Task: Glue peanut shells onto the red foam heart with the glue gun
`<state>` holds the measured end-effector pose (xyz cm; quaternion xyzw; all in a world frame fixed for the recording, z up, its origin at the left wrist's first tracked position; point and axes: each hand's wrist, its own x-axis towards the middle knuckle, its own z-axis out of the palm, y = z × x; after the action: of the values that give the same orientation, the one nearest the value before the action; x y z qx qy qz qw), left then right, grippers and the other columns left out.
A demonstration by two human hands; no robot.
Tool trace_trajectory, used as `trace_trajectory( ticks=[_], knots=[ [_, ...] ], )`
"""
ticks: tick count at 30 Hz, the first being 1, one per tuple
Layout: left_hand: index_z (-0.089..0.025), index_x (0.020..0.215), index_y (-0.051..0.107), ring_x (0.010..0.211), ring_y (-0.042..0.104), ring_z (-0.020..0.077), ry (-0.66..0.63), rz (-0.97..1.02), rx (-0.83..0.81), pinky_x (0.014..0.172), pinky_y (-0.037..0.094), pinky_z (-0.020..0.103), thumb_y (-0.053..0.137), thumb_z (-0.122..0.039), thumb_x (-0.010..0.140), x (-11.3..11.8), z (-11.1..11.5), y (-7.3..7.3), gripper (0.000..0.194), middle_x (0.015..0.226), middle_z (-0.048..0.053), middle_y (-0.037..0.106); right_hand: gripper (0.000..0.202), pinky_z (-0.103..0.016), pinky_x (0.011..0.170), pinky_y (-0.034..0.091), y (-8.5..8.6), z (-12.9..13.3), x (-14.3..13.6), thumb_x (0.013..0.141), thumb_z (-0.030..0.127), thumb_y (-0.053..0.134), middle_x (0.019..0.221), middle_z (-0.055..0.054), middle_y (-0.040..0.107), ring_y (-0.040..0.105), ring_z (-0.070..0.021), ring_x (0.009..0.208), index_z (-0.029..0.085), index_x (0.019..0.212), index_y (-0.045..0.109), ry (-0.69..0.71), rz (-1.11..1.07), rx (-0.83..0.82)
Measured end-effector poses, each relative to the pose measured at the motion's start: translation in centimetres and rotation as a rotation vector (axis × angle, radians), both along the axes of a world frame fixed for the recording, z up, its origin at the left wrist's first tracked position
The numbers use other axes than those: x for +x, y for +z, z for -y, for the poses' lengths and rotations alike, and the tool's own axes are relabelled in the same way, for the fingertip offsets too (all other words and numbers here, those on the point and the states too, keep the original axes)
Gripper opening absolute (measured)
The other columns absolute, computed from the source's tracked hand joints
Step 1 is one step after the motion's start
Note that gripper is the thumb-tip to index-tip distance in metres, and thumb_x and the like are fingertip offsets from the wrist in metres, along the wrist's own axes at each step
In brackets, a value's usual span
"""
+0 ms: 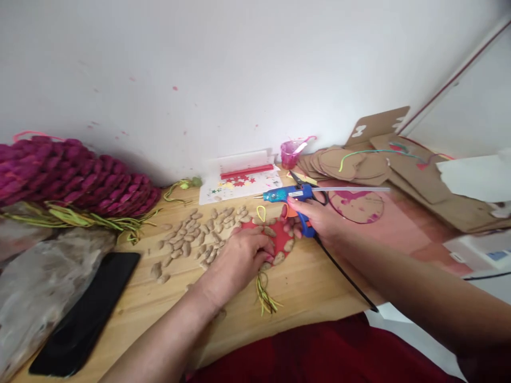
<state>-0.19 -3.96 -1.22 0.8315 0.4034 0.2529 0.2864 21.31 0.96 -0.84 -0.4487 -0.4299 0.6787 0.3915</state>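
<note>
A round red piece [282,238] with peanuts around its edge lies on the wooden table, a yellow loop at its top and a green-yellow tassel [266,298] at its bottom. My left hand [245,247] rests over its left side with fingers bent down onto it; what the fingertips hold, if anything, is hidden. My right hand [311,215] is wrapped round a blue glue gun [287,193] above the right edge of the piece. The nozzle points left, and a clear glue stick sticks out behind. Loose peanuts [187,234] are spread to the left.
Purple stacked pieces [80,175], a plastic bag [51,282] and a black phone [85,314] are at the left. White paper [207,191] with small stars and a pink-stained cup [290,154] stand by the wall. Cardboard discs [335,164] and sheets lie right; a black cord [345,274] trails down.
</note>
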Motion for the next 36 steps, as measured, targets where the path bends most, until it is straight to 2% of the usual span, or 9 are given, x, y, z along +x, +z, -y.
trace_trajectory(
  ticks=[7,16,21,31,36],
  knots=[
    [-0.02,0.076,0.074,0.078,0.069,0.0147,0.013,-0.06,-0.003,0.078,0.048,0.028,0.07,-0.002,0.085,0.07,0.07,0.26,0.02,0.082,-0.001,0.075,0.029,-0.017,0.035,0.044,0.27,-0.07,-0.21,0.098,0.037,0.062,0.071,-0.007,0.072,0.068,-0.0134,0.052,0.015,0.078,0.065,-0.002,-0.008,-0.021],
    [-0.019,0.077,0.073,0.078,0.068,0.0146,-0.016,-0.07,0.07,0.078,0.048,0.028,0.069,-0.005,0.088,-0.04,0.02,0.06,0.018,0.083,-0.001,0.074,0.035,-0.019,0.036,0.043,0.29,0.05,-0.28,0.096,0.043,0.066,0.07,-0.006,0.069,0.068,-0.0148,0.053,0.016,0.073,0.066,0.001,-0.013,-0.018],
    [-0.02,0.078,0.072,0.081,0.069,0.0149,-0.015,-0.074,0.087,0.079,0.048,0.028,0.066,-0.006,0.09,-0.01,0.14,0.19,0.019,0.085,-0.001,0.075,0.036,-0.018,0.036,0.043,0.72,0.11,-0.39,0.099,0.038,0.061,0.07,-0.006,0.068,0.067,-0.0137,0.052,0.017,0.07,0.063,-0.001,0.012,-0.026],
    [-0.02,0.077,0.073,0.078,0.068,0.0152,-0.01,-0.078,0.067,0.078,0.049,0.029,0.067,-0.008,0.09,-0.03,0.07,0.02,0.019,0.082,0.0,0.074,0.034,-0.019,0.036,0.043,0.72,0.21,-0.44,0.095,0.04,0.066,0.07,-0.006,0.068,0.067,-0.014,0.052,0.017,0.071,0.062,-0.013,0.018,-0.032],
    [-0.02,0.076,0.073,0.079,0.069,0.0162,0.012,-0.103,0.021,0.082,0.049,0.031,0.068,-0.009,0.09,0.13,0.21,0.31,0.019,0.08,0.0,0.075,0.025,-0.019,0.037,0.044,0.46,0.3,-0.32,0.091,0.039,0.071,0.075,-0.006,0.073,0.068,-0.0149,0.054,0.018,0.08,0.065,-0.034,0.011,-0.018]
  ],
)
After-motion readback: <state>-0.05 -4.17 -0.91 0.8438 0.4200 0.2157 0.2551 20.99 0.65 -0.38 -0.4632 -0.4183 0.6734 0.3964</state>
